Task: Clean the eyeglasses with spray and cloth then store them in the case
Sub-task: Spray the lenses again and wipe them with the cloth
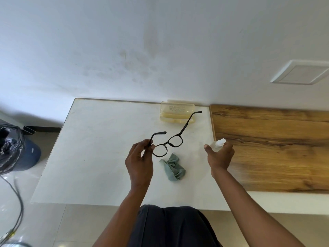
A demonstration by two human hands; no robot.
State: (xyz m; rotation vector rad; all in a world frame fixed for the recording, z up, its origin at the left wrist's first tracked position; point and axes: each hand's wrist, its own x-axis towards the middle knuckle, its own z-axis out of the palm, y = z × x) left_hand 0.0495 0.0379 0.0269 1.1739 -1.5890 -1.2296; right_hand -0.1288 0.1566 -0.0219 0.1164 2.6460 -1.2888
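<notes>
The left hand (pixel 139 162) holds the dark, thin-framed eyeglasses (pixel 169 144) up above the white tabletop (pixel 99 157), fingers and thumb pinching the frame at the hinge corner beside one lens. Both temple arms are swung open and point away toward the wall. The right hand (pixel 220 155) is wrapped round a small translucent spray bottle with a white nozzle (pixel 218 144), fingers curled about its body — the nozzle sits close to the lenses but apart from them.

Beneath the glasses a crumpled grey-green cleaning cloth with pinked edges (pixel 173 167) lies on the table, untouched. At the back edge, against the wall, the pale yellow translucent plastic case (pixel 177 112) stands open.

The glasses look light and fairly delicate: thin arms on small hinges, lenses that would smear under a fingertip. Holding them by the frame corner, as now, seems the sensible place — off the glass and near the stiffest part. The cloth is soft and limp and will bunch easily round a lens. The bottle looks small and smooth, possibly slippery once wet.
</notes>
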